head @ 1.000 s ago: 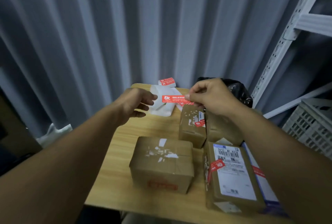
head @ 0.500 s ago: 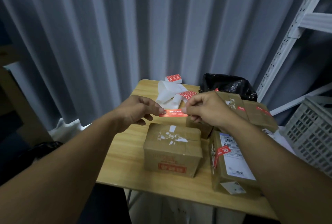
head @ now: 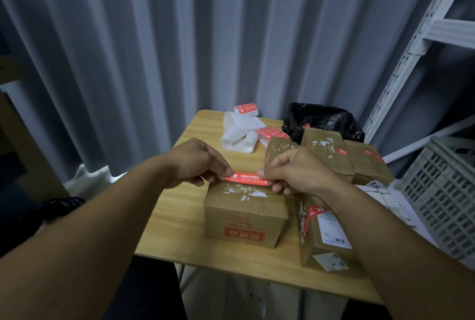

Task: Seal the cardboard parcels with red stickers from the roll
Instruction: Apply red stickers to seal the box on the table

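A red sticker (head: 248,178) is stretched flat between my two hands just over the far top edge of a cardboard parcel (head: 244,214) in the middle of the wooden table (head: 177,217). My left hand (head: 198,163) pinches its left end; my right hand (head: 295,173) pinches its right end. The sticker roll (head: 246,109) stands at the table's far edge, with white backing paper (head: 237,136) trailing from it and more red stickers (head: 272,132) on the strip.
Three more taped parcels (head: 323,150) (head: 367,163) (head: 323,237) sit on the right, some with red stickers on them. A black plastic bag (head: 321,119) lies behind them. A grey crate (head: 442,196) and a white metal rack (head: 416,42) stand at the right. Grey curtain behind.
My left hand has taken hold of the sticker's free end. Both hands have brought the sticker down from near the roll to the top of the middle parcel.
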